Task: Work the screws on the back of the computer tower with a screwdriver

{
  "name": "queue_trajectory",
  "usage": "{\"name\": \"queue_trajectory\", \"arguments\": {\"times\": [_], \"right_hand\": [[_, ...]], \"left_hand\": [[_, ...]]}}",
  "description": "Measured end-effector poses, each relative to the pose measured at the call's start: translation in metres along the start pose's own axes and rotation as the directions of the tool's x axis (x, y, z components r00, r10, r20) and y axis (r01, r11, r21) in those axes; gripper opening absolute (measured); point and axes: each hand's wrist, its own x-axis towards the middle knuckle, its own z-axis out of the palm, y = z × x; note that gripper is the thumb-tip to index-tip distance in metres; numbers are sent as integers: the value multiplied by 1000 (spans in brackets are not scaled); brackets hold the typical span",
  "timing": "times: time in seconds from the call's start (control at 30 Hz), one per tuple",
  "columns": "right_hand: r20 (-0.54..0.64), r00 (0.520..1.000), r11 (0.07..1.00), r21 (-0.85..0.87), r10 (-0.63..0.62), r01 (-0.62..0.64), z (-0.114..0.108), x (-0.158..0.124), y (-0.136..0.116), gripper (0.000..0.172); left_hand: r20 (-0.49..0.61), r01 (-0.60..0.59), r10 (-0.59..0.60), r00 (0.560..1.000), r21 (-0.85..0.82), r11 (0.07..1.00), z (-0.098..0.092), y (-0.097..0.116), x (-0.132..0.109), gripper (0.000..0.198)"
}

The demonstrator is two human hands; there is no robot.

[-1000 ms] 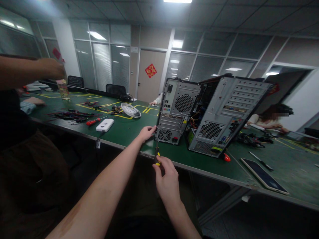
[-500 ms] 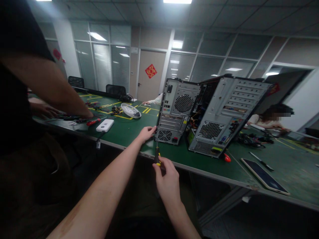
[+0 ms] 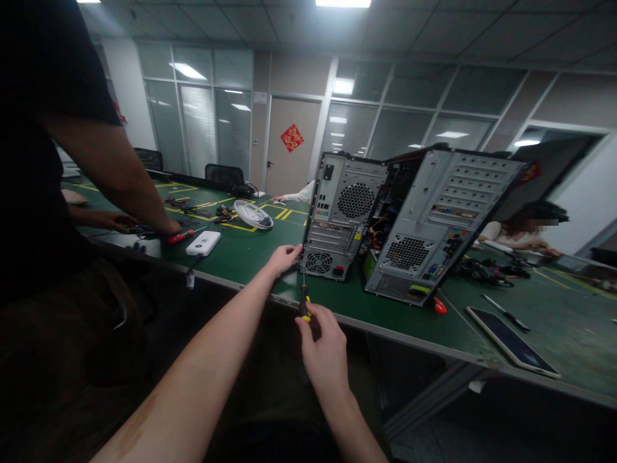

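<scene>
A black and yellow screwdriver (image 3: 303, 303) is pinched between the thumb and fingers of my right hand (image 3: 324, 337). Its shaft points up to the lower left corner of the smaller computer case (image 3: 332, 222), whose rear panel faces me. My left hand (image 3: 285, 260) rests against the lower left edge of that case; its fingertips are partly hidden, and whether they grip anything is unclear. Beside it on the right, a larger computer case (image 3: 414, 257) leans with its rear panel showing and cables visible in the gap between the two.
On the green table (image 3: 250, 257) lie a white power bank (image 3: 203, 243), a red screwdriver (image 3: 180, 236), a white oval basket (image 3: 253, 214), a phone (image 3: 511, 341) and a pen (image 3: 506, 312). A person in black leans in at the left; others sit across and right.
The person in black at the left has shifted slightly right, with a hand now over the parts there. My hands and the screwdriver look unmoved.
</scene>
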Motion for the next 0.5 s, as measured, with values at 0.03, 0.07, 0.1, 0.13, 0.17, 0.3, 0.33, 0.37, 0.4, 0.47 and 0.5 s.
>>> {"name": "queue_trajectory", "arguments": {"times": [0.03, 0.07, 0.1, 0.13, 0.17, 0.3, 0.33, 0.37, 0.4, 0.47, 0.5], "right_hand": [[-2, 1000, 1000, 9, 10, -10, 1, 0, 0, 24], [-4, 1000, 1000, 16, 18, -18, 1, 0, 0, 24], [-7, 1000, 1000, 20, 19, -19, 1, 0, 0, 24], [-8, 1000, 1000, 20, 12, -12, 0, 0, 0, 24], [-9, 1000, 1000, 16, -1, 2, 0, 0, 1, 24], [-1, 999, 998, -30, -46, 46, -4, 0, 2, 29], [2, 999, 998, -41, -42, 42, -5, 0, 2, 30], [6, 999, 998, -50, -35, 35, -5, 0, 2, 31], [9, 1000, 998, -56, -28, 29, -5, 0, 2, 31], [14, 1000, 998, -55, -21, 21, -5, 0, 1, 30], [14, 1000, 999, -49, -18, 19, -4, 1, 1, 29]], "left_hand": [[2, -2, 2, 1000, -1, 1000, 0, 0, 0, 62], [3, -2, 2, 1000, -2, 1000, 0, 0, -1, 62], [3, -2, 2, 1000, -1, 1000, 0, 1, -1, 62], [1, -2, 2, 1000, 1, 1000, 0, 1, -1, 63], [-1, -2, 2, 1000, 2, 1000, 0, 1, -1, 63], [3, 5, -5, 1000, -7, 1000, 1, 3, -1, 64], [5, 7, -7, 1000, -10, 1000, 1, 3, -1, 63], [6, 8, -8, 1000, -12, 1000, 1, 4, -1, 63], [6, 8, -8, 1000, -12, 1000, 1, 4, -1, 63], [4, 8, -8, 1000, -11, 1000, 1, 5, -1, 63], [2, 8, -8, 1000, -12, 1000, 1, 5, -1, 63]]}}
